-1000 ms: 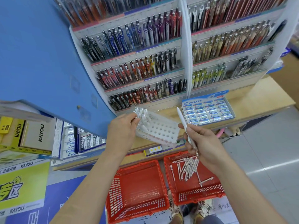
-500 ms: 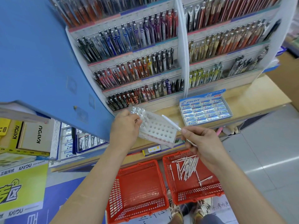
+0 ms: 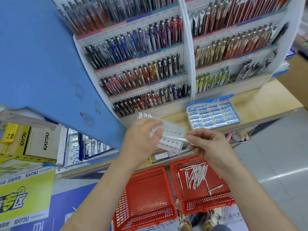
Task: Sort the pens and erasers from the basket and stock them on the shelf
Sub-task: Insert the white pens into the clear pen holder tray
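One white pen is lying crosswise over the holed pen rack, right hand fingers pinching its right end, left hand fingers gripping the rack just beside its other end.

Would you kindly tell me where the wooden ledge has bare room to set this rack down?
The light wooden ledge is bare right of the blue Pilot eraser box. A narrower strip lies between that box and the white perforated rack. The blue panel crowds the left.
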